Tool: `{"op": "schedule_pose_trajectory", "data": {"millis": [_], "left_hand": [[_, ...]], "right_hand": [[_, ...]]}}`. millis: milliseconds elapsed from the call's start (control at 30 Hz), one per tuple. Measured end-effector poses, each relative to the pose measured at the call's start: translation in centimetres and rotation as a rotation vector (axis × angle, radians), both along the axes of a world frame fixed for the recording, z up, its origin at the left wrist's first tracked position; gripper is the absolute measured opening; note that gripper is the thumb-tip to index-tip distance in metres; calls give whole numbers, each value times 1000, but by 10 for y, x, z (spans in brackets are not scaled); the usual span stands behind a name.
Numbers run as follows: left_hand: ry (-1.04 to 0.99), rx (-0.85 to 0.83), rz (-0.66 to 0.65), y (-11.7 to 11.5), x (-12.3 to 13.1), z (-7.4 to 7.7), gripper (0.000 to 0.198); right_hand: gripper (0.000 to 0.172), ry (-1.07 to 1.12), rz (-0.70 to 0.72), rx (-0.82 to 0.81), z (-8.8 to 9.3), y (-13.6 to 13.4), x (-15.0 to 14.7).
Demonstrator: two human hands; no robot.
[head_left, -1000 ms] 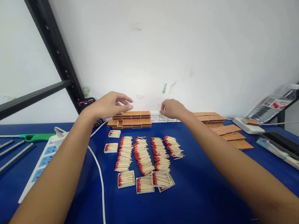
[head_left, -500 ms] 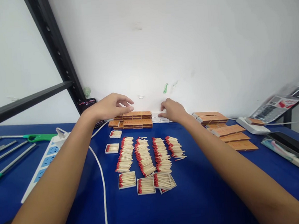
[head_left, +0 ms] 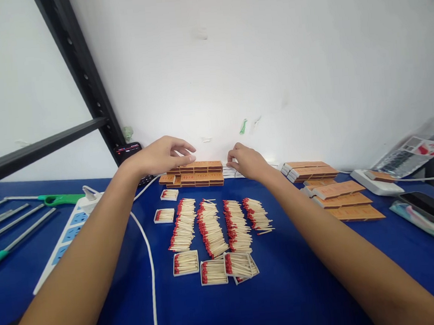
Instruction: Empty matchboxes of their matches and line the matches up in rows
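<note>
My left hand (head_left: 167, 154) is held over the left part of a low stack of orange matchboxes (head_left: 201, 178), its fingers apart and nothing in them. At the right end of that stack, my right hand (head_left: 247, 161) has its fingers curled down at the white matchbox trays (head_left: 230, 172) by the wall. What those fingers pinch, if anything, is hidden. Red-headed matches (head_left: 209, 228) lie in several rows in front. Nearer still, small white trays full of matches, such as one tray (head_left: 186, 262), rest on the blue table; one tray overlaps another.
More orange matchboxes (head_left: 339, 188) are stacked at the right, near a white adapter (head_left: 376, 182) and a dark phone (head_left: 431, 210). At left are a power strip (head_left: 70, 234), a white cable (head_left: 150, 268), a green-handled lighter (head_left: 62, 199) and metal rods (head_left: 30, 229). A black metal frame (head_left: 82, 68) rises there.
My right hand has shifted slightly left along the white trays, its fingertips now nearer the orange stack. My left hand keeps its pose. The view has moved a little.
</note>
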State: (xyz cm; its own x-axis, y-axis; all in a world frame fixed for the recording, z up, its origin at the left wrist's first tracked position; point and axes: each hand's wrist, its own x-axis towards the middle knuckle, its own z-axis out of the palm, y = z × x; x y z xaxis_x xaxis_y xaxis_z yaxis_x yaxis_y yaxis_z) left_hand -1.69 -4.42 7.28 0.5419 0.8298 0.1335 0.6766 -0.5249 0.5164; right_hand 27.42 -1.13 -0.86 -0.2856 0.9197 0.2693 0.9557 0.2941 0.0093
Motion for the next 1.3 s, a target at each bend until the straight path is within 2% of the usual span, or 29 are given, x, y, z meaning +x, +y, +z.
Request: {"op": "schedule_pose_trajectory", "data": {"millis": [333,567,667,733,1000,1167,1233,1300], "left_hand": [[7,-7,-9,3,-2,-2,61],[14,-13,8,0,-1,0,60],[23,-10,14,0,-1,0,60],[26,0,10,0,-1,0,60],[27,-2,12,1,-3,1,59],[32,5,12,1,-3,2,61],[38,6,15,1,-1,1,61],[64,-10,8,1,1,0,61]], "right_hand": [[15,-15,7,-2,-1,4,6],[17,9,-7,-72,7,9,46],[8,19,-21,-108,6,13,56],[4,39,-31,-110,3,15,57],[5,67,-20,-111,0,15,55],[12,93,3,-30,15,3,52],[13,116,38,-16,21,-10,43],[13,173,133,-75,24,-31,30]]}}
